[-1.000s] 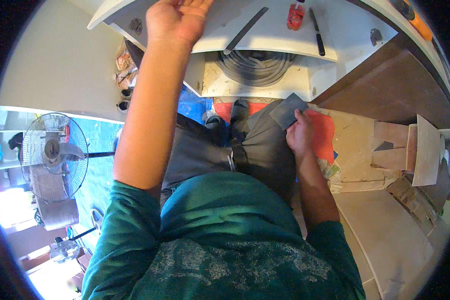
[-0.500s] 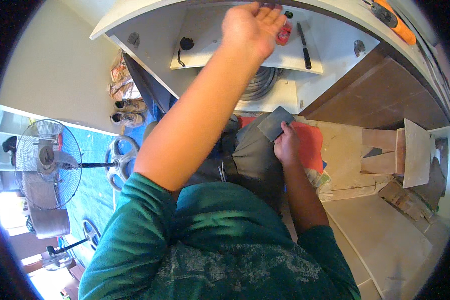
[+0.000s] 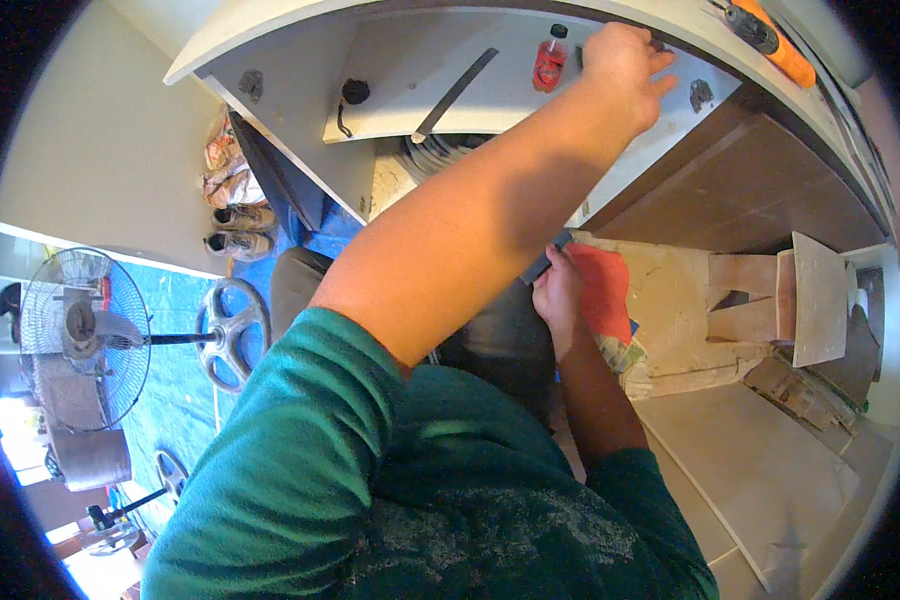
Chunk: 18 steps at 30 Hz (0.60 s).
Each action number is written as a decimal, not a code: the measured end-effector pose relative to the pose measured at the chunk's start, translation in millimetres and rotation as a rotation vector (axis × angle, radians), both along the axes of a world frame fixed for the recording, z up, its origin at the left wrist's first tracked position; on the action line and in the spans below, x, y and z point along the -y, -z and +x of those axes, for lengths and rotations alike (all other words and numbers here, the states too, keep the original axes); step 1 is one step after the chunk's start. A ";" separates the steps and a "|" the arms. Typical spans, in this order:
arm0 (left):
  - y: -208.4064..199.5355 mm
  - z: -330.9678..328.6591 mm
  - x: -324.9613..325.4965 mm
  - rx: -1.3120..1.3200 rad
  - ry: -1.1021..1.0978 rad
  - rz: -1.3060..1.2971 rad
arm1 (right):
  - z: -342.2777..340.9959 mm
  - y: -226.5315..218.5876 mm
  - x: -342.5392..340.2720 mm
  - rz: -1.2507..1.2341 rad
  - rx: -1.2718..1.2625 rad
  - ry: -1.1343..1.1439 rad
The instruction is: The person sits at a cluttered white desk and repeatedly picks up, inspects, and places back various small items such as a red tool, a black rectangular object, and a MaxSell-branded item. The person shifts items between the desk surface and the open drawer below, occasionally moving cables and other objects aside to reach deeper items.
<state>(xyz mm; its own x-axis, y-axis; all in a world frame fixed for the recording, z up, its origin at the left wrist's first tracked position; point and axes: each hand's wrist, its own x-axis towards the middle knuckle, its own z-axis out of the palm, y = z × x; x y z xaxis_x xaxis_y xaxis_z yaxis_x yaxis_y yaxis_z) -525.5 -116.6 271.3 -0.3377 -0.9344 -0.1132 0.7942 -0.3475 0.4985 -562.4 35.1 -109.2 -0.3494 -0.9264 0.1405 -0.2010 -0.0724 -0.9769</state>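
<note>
My left arm crosses the view from the lower left, and my left hand [image 3: 625,80] is over the right part of a white shelf [image 3: 400,75] inside the cabinet. Its visible fingers are apart and I see nothing held. Just left of it stands a small bottle [image 3: 549,62] with red contents and a dark cap. A long dark flat blade-like strip [image 3: 457,93] lies slanted on the shelf. Down near my lap, my right hand [image 3: 558,285] grips a dark grey flat piece [image 3: 545,260], partly hidden by my left forearm.
A dark round object with a strap [image 3: 354,92] sits on the shelf, and a coiled grey hose [image 3: 435,155] lies beneath. An orange-and-black power tool [image 3: 770,42] rests on the cabinet top. Left are shoes [image 3: 240,230] and a standing fan [image 3: 85,335]. A red sheet [image 3: 602,290] lies beside my right hand.
My left hand has moved right along the shelf, uncovering the bottle and the dark strip. The black-handled tool seen earlier is now mostly hidden behind it. My right hand keeps the grey piece.
</note>
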 end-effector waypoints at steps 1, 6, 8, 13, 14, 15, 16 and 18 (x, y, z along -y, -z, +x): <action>2.4 2.8 -1.4 0.011 0.001 -0.022 | -2.5 2.2 -1.3 -0.003 0.010 0.011; 25.1 41.7 16.0 -0.032 -0.085 -0.025 | 9.8 -42.4 -5.1 0.197 0.936 0.031; 22.0 59.1 11.2 -0.019 -0.110 -0.043 | 11.7 -58.0 -6.1 0.233 1.151 0.043; 19.4 97.3 17.1 -0.135 -0.075 0.083 | 5.4 -47.9 -4.2 0.256 1.053 0.006; 23.1 107.3 18.1 -0.105 -0.087 0.009 | 6.3 -44.5 -4.3 0.247 1.022 0.010; 24.6 120.6 17.0 -0.074 -0.099 -0.065 | 9.2 -50.0 -4.2 0.238 0.991 0.014; 25.5 131.5 17.0 -0.047 -0.105 -0.140 | 8.4 -52.1 -4.5 0.223 0.956 0.023; 22.3 149.0 14.3 -0.053 -0.161 -0.073 | 2.9 -31.8 -4.3 0.202 1.002 -0.035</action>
